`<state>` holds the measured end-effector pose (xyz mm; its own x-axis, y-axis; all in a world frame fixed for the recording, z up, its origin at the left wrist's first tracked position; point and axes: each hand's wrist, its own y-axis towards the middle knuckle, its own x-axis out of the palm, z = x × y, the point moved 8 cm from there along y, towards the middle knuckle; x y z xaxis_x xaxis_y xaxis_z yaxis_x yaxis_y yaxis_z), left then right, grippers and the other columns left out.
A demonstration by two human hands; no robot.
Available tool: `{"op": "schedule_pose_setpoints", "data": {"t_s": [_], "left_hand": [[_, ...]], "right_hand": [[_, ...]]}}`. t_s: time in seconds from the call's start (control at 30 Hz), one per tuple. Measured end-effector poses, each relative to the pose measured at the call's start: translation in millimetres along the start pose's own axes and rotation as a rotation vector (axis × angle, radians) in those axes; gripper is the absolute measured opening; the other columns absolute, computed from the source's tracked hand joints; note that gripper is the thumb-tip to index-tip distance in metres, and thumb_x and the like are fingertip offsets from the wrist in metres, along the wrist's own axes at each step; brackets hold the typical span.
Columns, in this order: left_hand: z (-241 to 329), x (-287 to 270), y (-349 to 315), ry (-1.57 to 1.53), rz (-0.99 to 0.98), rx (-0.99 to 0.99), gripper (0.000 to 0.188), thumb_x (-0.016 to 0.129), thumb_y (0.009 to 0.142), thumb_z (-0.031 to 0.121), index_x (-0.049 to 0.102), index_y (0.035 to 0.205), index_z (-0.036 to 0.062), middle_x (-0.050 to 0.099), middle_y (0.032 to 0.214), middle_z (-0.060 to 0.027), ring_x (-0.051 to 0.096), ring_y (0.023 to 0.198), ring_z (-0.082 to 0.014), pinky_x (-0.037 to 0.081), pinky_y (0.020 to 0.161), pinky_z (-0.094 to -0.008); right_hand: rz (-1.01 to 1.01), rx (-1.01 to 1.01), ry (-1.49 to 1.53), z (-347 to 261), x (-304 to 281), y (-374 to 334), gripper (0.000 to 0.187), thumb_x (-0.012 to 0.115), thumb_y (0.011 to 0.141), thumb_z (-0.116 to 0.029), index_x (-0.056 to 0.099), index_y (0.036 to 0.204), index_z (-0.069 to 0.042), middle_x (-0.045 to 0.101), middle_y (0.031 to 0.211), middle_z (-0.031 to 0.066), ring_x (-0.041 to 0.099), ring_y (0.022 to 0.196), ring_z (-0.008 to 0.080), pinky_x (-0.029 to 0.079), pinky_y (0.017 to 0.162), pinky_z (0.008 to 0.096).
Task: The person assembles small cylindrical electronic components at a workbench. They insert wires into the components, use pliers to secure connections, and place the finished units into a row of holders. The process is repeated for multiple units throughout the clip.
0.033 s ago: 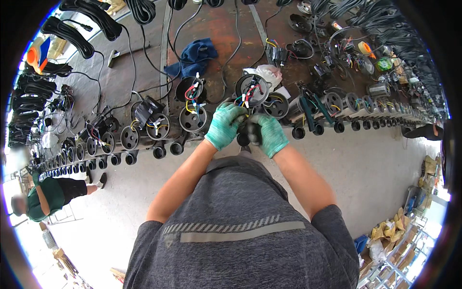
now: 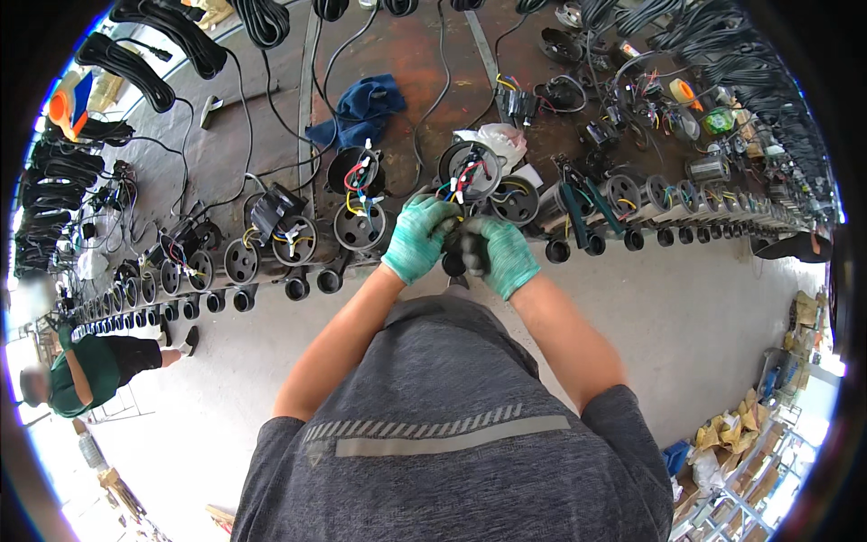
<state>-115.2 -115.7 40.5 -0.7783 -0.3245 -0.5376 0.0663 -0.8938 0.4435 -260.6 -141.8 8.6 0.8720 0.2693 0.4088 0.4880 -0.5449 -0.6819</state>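
Both my hands wear green gloves with dark, soiled fingertips and meet at the bench's near edge. My left hand (image 2: 421, 237) is closed in a pinch on thin wires, one of them yellow. Close beside it, my right hand (image 2: 498, 253) has its fingers curled together at the same wires; what exactly they grip is hidden. Just beyond is a round dark housing (image 2: 446, 164) with red, blue and white wires and white connectors spilling from it. To the left stands another round housing (image 2: 360, 226) with yellow and blue wires.
Green-handled pliers (image 2: 574, 213) lie right of my hands. A blue cloth (image 2: 368, 104) and a white plastic bag (image 2: 502, 143) rest farther back. Coiled black cables (image 2: 265, 22) line the far edge. Rows of round housings run both ways. A person (image 2: 90, 369) stands at far left.
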Motion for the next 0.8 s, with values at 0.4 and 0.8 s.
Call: {"op": "schedule_pose_setpoints", "data": {"t_s": [0.4, 0.8], "left_hand": [[-1.5, 3.1, 1.2, -0.042, -0.011, -0.068, 0.02, 0.075, 0.084, 0.005, 0.073, 0.103, 0.006, 0.07, 0.101, -0.0167, 0.063, 0.103, -0.0436, 0.05, 0.094, -0.0517], [-1.8, -5.3, -3.0, -0.008, 0.019, -0.112, 0.016, 0.074, 0.088, 0.014, 0.074, 0.103, 0.0092, 0.072, 0.097, -0.0137, 0.068, 0.101, -0.0389, 0.044, 0.113, -0.054]], "right_hand": [[0.216, -0.585, -1.984, -210.0, -37.5, 174.6, 0.025, 0.062, 0.092, -0.011, 0.079, 0.11, -0.009, 0.075, 0.107, 0.0224, 0.074, 0.095, 0.0406, 0.058, 0.082, 0.046], [0.025, -0.295, -2.193, -129.8, -68.7, 310.0, 0.035, 0.067, 0.085, -0.021, 0.08, 0.115, -0.007, 0.073, 0.122, 0.0231, 0.071, 0.113, 0.0417, 0.058, 0.094, 0.0468]]}}
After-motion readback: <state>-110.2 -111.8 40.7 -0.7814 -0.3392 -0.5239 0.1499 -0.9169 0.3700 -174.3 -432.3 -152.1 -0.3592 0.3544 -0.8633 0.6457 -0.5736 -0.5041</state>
